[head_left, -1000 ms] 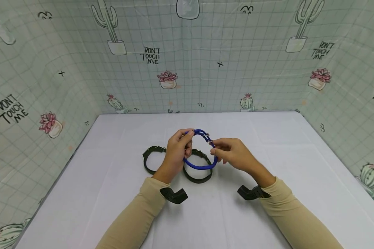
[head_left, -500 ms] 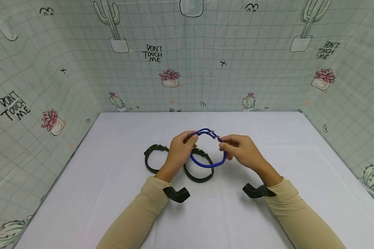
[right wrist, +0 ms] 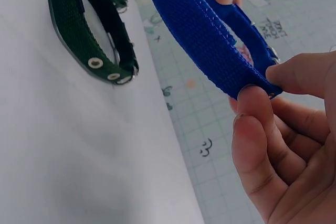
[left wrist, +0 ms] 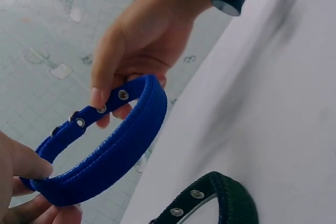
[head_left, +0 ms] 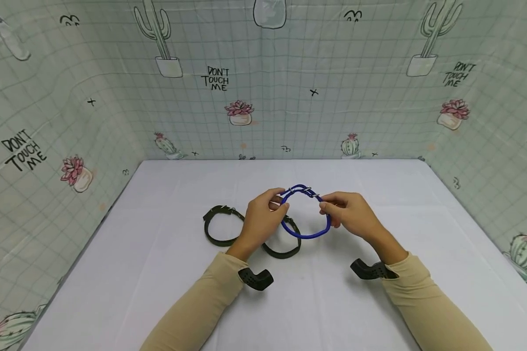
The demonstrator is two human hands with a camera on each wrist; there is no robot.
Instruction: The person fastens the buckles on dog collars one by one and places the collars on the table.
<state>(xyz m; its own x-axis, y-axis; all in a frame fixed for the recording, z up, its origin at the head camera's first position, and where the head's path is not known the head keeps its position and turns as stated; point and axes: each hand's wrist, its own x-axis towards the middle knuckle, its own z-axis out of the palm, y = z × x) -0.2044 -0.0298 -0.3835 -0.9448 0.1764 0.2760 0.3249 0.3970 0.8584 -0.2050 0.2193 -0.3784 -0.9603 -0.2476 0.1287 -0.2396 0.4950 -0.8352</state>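
Note:
A blue webbing pet collar [head_left: 306,237], fastened into a loop, is held above the table between both hands. Its metal buckle and eyelets [left wrist: 123,94] show along the narrower strap. On the left side of the loop my left hand [head_left: 263,217] pinches the band between thumb and fingers. At the opposite side, my right hand [head_left: 353,214] pinches the strap, close to an eyelet in the left wrist view. Two dark green collars lie looped below: one [head_left: 219,243] left of my left hand, the other [head_left: 283,255] partly covered by that hand and the blue collar.
A white cloth covers the table [head_left: 316,302]. Behind and at both sides hangs a grid-patterned curtain [head_left: 281,117] printed with cacti and lettering. Black wrist devices [head_left: 256,279] sit at both sleeve cuffs.
Both hands and the blue collar have shifted to the right. More of the left green collar shows now, while my left hand covers more of the other one.

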